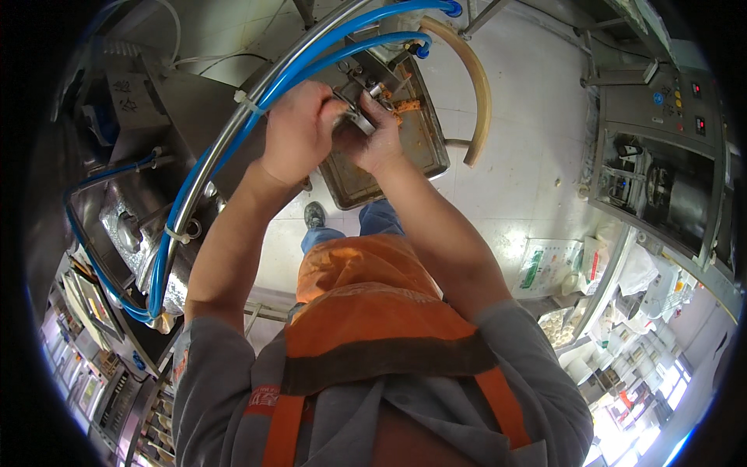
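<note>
Both hands meet at a shiny metal fitting (359, 118) at the top middle, on the end of a machine part. My left hand (299, 128) is closed, its fingers curled against the fitting's left side. My right hand (380, 144) wraps it from the right, thumb pointing up along the metal. Fingers hide much of the fitting, so its exact kind is unclear. Just beyond are other small metal parts (379, 89) smeared with orange food-like residue (406, 107). Below the hands, a dark metal tray (342, 194) holds some of that residue.
Blue hoses (327, 56) and a steel pipe (206, 175) arc past my left hand. A beige curved hose (476, 86) hangs right of the tray. Steel machinery (202, 117) stands left; a control-panel machine (661, 109) stands right. My shoe (314, 215) is on the pale tiled floor.
</note>
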Action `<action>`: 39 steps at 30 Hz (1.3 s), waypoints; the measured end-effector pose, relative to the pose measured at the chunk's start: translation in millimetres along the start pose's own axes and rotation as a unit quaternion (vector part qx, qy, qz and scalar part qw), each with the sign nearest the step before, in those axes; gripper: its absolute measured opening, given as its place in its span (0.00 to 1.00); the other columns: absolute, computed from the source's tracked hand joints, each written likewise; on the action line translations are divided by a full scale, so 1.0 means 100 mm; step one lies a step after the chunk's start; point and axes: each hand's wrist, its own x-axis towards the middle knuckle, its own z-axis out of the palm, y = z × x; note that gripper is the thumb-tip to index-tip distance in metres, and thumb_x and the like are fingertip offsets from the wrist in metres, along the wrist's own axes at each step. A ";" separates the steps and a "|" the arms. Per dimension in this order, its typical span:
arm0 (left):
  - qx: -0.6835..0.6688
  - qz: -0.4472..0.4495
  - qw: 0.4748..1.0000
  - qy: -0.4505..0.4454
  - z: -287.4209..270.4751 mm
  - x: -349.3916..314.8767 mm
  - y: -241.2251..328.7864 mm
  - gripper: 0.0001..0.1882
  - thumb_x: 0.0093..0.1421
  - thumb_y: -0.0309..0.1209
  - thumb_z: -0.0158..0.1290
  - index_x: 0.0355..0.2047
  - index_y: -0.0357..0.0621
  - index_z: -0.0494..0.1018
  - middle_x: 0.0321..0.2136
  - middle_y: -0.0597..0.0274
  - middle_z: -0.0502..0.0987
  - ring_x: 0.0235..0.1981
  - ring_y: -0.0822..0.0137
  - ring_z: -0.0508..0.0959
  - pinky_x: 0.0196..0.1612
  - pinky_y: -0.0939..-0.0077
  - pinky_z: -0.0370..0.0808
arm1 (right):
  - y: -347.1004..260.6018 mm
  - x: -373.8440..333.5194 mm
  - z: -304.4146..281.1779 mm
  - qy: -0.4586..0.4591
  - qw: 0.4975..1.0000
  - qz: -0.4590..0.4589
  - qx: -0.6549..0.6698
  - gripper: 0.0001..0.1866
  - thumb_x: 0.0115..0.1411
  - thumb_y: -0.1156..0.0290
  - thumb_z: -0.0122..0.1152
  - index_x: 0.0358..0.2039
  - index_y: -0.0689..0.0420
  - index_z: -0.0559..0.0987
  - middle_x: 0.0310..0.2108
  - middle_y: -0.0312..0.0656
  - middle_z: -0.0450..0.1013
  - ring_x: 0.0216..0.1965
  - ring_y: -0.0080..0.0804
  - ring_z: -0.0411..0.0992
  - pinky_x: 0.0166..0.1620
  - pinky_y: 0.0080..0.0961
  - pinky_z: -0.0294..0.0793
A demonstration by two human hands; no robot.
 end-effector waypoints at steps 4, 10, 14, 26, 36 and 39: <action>0.010 0.104 0.994 -0.037 0.04 -0.13 0.20 0.08 0.58 0.29 0.58 0.34 0.39 0.71 0.28 0.50 0.73 0.31 0.45 0.75 0.34 0.58 0.73 | -0.02 -0.07 -0.15 0.090 0.996 0.014 0.006 0.16 0.57 0.63 0.64 0.43 0.55 0.77 0.40 0.40 0.77 0.42 0.35 0.74 0.48 0.37 0.74; 0.081 0.052 0.995 0.038 0.27 -0.21 0.06 0.12 0.57 0.33 0.60 0.32 0.39 0.72 0.28 0.52 0.75 0.31 0.47 0.76 0.37 0.58 0.74 | -0.09 -0.04 -0.34 0.118 0.992 0.020 -0.044 0.13 0.55 0.68 0.62 0.41 0.56 0.78 0.35 0.38 0.77 0.36 0.31 0.75 0.42 0.28 0.74; 0.107 -0.047 0.992 0.046 0.31 -0.17 -0.12 0.12 0.60 0.33 0.59 0.35 0.36 0.73 0.35 0.46 0.76 0.37 0.44 0.77 0.42 0.57 0.74 | 0.03 0.01 -0.36 0.100 0.994 -0.015 0.042 0.12 0.57 0.70 0.60 0.42 0.56 0.78 0.39 0.41 0.77 0.40 0.35 0.75 0.47 0.31 0.75; 0.049 -0.280 0.922 -0.264 0.14 -0.13 0.05 0.51 0.47 0.36 0.69 0.63 0.27 0.51 0.48 0.29 0.74 0.52 0.40 0.75 0.55 0.59 0.72 | 0.10 -0.21 -0.26 0.129 0.990 -0.045 0.033 0.17 0.61 0.65 0.56 0.48 0.58 0.76 0.47 0.49 0.75 0.49 0.45 0.72 0.54 0.43 0.72; 0.059 -0.306 0.905 -0.290 0.45 -0.29 0.15 0.46 0.47 0.36 0.69 0.55 0.15 0.56 0.41 0.26 0.76 0.48 0.39 0.78 0.50 0.60 0.76 | -0.13 -0.42 -0.39 0.121 0.990 0.006 -0.075 0.21 0.60 0.66 0.57 0.53 0.59 0.76 0.49 0.49 0.75 0.50 0.44 0.73 0.56 0.41 0.71; 0.025 -0.338 0.900 -0.275 0.56 -0.47 0.19 0.44 0.48 0.36 0.68 0.57 0.25 0.57 0.43 0.35 0.77 0.48 0.42 0.78 0.52 0.59 0.74 | -0.23 -0.54 -0.50 0.119 0.988 0.024 -0.093 0.20 0.62 0.67 0.58 0.53 0.60 0.75 0.47 0.48 0.76 0.47 0.43 0.75 0.54 0.42 0.73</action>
